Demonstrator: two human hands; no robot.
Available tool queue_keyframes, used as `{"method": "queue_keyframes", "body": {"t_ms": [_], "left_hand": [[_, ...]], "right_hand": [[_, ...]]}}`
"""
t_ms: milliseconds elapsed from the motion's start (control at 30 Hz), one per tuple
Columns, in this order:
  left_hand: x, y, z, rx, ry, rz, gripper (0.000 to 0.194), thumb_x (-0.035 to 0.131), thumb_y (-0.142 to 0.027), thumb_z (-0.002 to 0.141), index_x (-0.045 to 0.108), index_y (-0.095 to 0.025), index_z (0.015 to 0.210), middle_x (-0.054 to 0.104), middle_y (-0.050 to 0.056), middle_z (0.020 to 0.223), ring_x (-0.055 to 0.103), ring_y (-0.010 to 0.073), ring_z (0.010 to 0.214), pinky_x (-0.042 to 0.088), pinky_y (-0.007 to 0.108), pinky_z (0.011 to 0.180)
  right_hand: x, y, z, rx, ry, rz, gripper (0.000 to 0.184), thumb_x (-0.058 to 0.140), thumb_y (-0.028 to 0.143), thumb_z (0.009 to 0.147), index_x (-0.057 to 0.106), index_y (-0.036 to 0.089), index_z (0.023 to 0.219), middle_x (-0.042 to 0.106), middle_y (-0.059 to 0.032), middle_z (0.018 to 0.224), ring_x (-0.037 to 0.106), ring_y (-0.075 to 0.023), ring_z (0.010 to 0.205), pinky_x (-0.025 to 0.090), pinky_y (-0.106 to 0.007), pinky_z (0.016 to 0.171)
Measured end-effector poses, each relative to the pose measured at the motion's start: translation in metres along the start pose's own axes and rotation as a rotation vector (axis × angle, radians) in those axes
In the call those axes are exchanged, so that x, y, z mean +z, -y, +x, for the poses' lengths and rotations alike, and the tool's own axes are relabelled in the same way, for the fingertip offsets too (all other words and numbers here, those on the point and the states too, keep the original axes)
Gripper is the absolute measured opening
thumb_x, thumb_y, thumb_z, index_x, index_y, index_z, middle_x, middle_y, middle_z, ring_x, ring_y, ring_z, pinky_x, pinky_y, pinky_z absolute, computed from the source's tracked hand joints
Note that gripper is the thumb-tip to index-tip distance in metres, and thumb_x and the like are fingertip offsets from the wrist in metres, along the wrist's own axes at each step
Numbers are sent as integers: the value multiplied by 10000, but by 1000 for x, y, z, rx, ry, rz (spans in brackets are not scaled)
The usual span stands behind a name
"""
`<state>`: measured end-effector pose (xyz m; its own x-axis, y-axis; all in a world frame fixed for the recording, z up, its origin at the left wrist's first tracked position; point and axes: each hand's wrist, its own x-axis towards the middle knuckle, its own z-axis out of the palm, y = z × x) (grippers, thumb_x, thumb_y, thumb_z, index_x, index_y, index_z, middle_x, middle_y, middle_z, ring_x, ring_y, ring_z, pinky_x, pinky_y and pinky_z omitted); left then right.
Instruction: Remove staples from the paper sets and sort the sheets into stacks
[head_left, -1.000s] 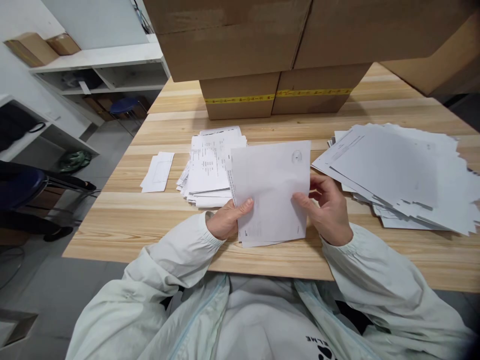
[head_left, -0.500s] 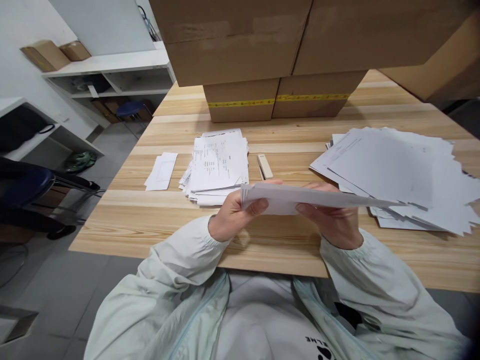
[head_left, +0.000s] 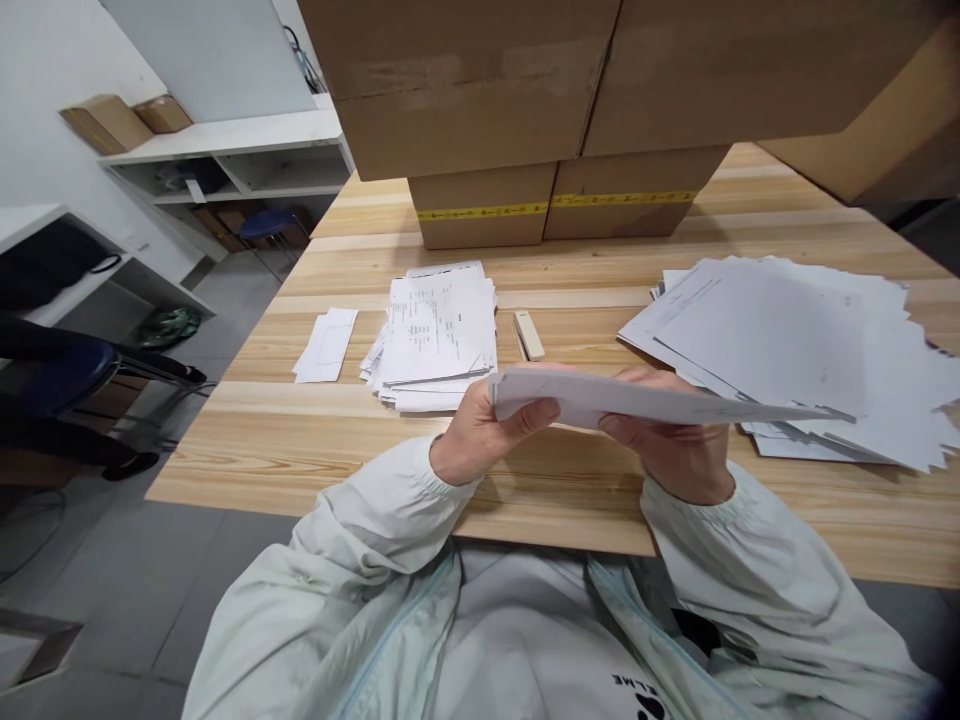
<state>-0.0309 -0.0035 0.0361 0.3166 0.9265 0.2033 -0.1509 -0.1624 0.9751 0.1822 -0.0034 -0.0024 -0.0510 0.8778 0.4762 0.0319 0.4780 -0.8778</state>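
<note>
Left grip (head_left: 486, 430) holds tilted papers (head_left: 589, 396); right grip (head_left: 684, 452) too.

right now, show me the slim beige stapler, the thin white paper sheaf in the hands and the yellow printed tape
slim beige stapler (head_left: 529, 335), head view, top middle
thin white paper sheaf (head_left: 583, 396), head view, visible face
yellow printed tape (head_left: 482, 212), head view, left strip
</note>
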Motion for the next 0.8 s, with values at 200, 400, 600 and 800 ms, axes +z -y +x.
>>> {"method": "queue_keyframes", "body": {"t_ms": [200, 400, 600, 800], "left_hand": [[2, 7, 2, -36, -35, -30, 412, 754, -532, 804, 774, -173, 1007, 768, 81, 1027, 687, 221, 974, 555, 334, 873], [7, 2, 2, -17, -65, -10, 387, 753, -544, 798, 783, -178, 920, 761, 59, 941, 678, 200, 896, 556, 320, 837], [9, 4, 2, -91, -67, -52, 409, 795, -535, 753, 779, -166, 929, 755, 59, 934, 666, 195, 880, 549, 307, 804], [10, 3, 5, -79, -84, -41, 432, 814, -555, 714, 765, -160, 881, 745, 51, 904, 659, 187, 858, 536, 290, 779]], "right_hand": [[-1, -6, -6, 87, -179, -24, 283, 898, 294, 647, 765, 309, 896, 779, 31, 898, 707, -224, 790, 606, -378, 701], [0, -3, -4, 106, -255, -37, 331, 928, 336, 587, 776, 293, 878, 786, 6, 897, 713, -242, 785, 624, -389, 660], [-6, -8, -4, 104, -274, -55, 302, 942, 354, 554, 762, 284, 787, 776, 8, 813, 700, -241, 691, 608, -382, 569], [-6, -10, -6, 90, -248, -65, 320, 934, 351, 591, 755, 282, 848, 767, 10, 830, 701, -230, 713, 600, -380, 609]]}}
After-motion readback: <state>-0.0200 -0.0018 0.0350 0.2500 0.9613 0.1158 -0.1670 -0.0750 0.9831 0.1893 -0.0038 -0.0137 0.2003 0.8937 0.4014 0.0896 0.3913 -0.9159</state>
